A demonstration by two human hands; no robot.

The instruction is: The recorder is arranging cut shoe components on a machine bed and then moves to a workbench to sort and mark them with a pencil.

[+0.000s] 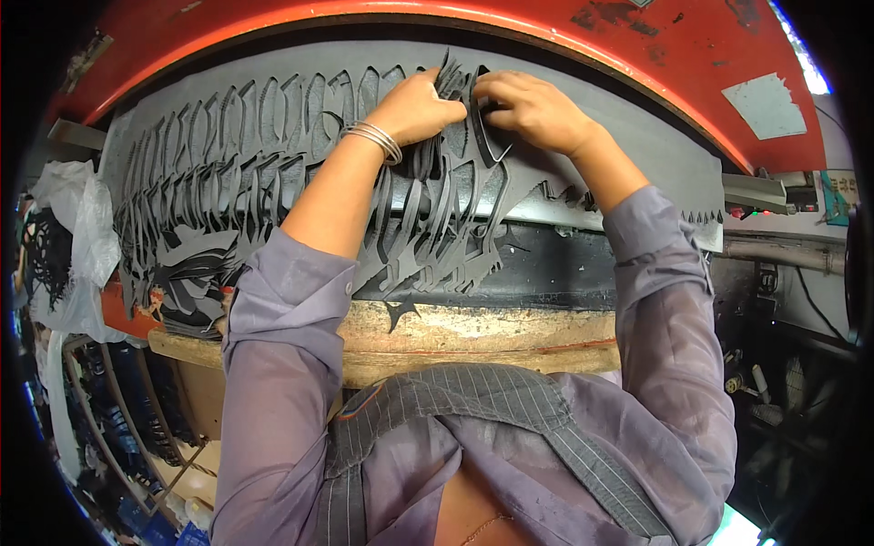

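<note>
My left hand (417, 107) is closed around a bunch of thin dark grey cut pieces (449, 76) at the far middle of the sheet. Right beside it, my right hand (535, 111) grips a narrow, curved cutting die (492, 144) with a thin dark wall. The die stands on a grey sheet of material (601, 123), at the border between its cut and whole parts. Rows of slender, pointed holes run through the sheet left of my hands. Strips of cut waste (428, 232) hang from its near side. My right fingertips are partly hidden behind the hand.
A red machine beam (546, 27) arches across the far side. A worn wooden edge (473, 329) runs in front of me, with a small dark scrap (401, 314) on it. At left are a pile of cut pieces (191, 273) and a clear plastic bag (86, 246).
</note>
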